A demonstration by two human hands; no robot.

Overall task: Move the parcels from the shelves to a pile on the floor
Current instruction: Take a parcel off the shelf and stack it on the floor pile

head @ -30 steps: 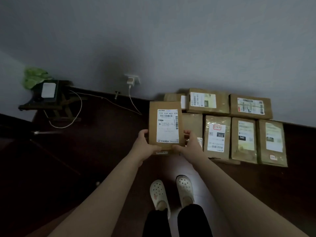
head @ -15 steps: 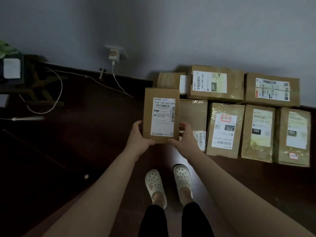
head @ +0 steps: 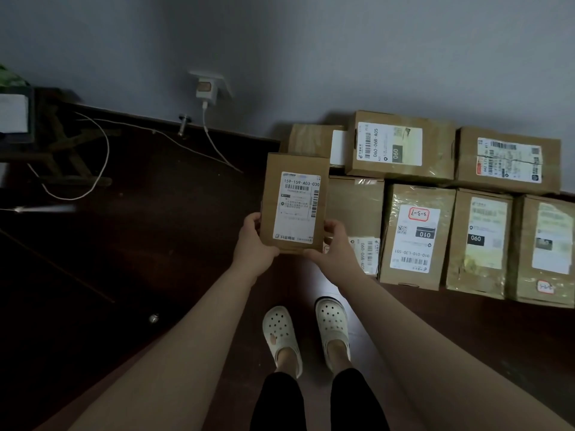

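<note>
A grey wall (head: pixel 311 42) is filling the upper half of the view; a dark wooden floor (head: pixel 149 250) is spreading below it and shining faintly between the person's feet; the room is looking dim. A pile (head: pixel 417 237) of brown cardboard boxes is lying on the floor at the right, in two rows, the far row touching the wall; white labels are facing up on them, some under glossy tape. A dark wooden stool (head: pixel 62 150) is standing at the left edge. The parcel (head: pixel 294 203), a flat brown box, is being held in the air above the floor, just left of the pile and overlapping its nearest boxes in this view; it is standing upright, its long side running away from the person; a white label (head: pixel 297 206) with barcodes and the code 159-159-A03-030 is covering most of its face. The left hand (head: pixel 252 247) is gripping the lower left corner, thumb lying on the face; the right hand (head: pixel 337 244) is gripping the lower right corner likewise. Two white clogs (head: pixel 281 334) are standing below; a white cable (head: pixel 102 163) is looping across the floor; a charger (head: pixel 206 90) is sitting in a wall socket.
</note>
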